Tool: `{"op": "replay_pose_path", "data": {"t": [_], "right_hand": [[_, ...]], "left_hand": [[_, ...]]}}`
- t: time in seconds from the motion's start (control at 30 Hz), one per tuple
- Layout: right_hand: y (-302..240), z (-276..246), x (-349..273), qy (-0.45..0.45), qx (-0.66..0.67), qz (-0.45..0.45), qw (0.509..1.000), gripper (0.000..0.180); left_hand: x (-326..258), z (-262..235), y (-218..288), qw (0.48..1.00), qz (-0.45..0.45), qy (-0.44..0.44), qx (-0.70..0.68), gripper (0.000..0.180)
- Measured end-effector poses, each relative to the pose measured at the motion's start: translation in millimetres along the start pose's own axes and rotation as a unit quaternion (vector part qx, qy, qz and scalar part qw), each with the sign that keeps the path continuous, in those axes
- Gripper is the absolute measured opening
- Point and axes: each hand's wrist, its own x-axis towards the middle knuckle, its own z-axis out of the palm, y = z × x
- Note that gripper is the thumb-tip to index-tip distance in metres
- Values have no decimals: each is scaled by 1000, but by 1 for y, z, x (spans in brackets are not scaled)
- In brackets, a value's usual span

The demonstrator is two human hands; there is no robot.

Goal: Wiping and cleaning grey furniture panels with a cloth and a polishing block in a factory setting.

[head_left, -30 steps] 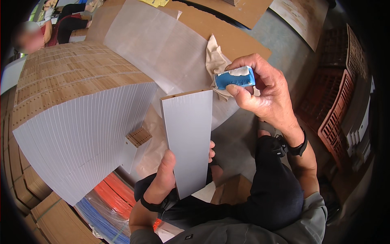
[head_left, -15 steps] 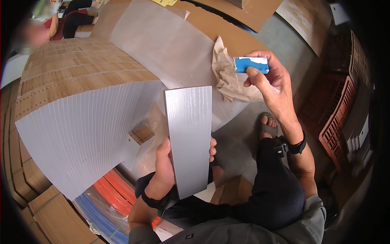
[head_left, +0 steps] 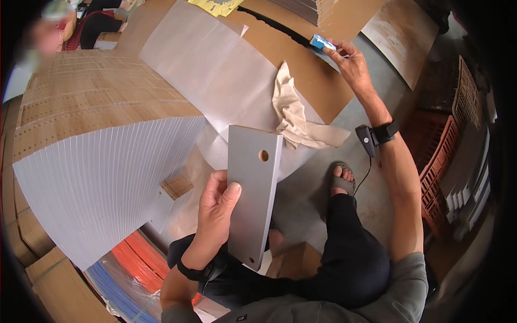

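Observation:
My left hand [head_left: 214,210] grips a narrow grey panel [head_left: 250,188] by its left edge, thumb on the face. The panel stands nearly upright over my lap, showing a large round hole near its upper end and a smaller one at the lower corner. Out at the upper right, my right hand [head_left: 347,62] pinches a small blue and white block [head_left: 322,43] between thumb and fingers. That block is above the brown board's edge. Between the hands a crumpled beige cloth [head_left: 291,107] hangs over the sheet-covered surface.
On the left stands a large stack of grey-faced panels [head_left: 107,177] with drilled wooden edges. Plastic-wrapped orange strips [head_left: 140,261] lie below it. Reddish-brown plastic crates [head_left: 439,151] stand at the right. Another person [head_left: 99,29] sits at the far left.
The panel in my left hand has turned over, from its plain glossy face to the face with holes. My right hand has moved up and away with the block.

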Motion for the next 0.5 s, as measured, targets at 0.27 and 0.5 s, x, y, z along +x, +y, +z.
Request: {"op": "replay_pose_path", "data": {"t": [0.27, 0.5], "right_hand": [[39, 25, 67, -11, -148, -49, 988, 31], [40, 32, 68, 14, -204, -69, 977, 34]], "left_hand": [[18, -16, -12, 978, 135, 22, 160, 25], [23, -23, -10, 975, 138, 35, 169, 27]]}}
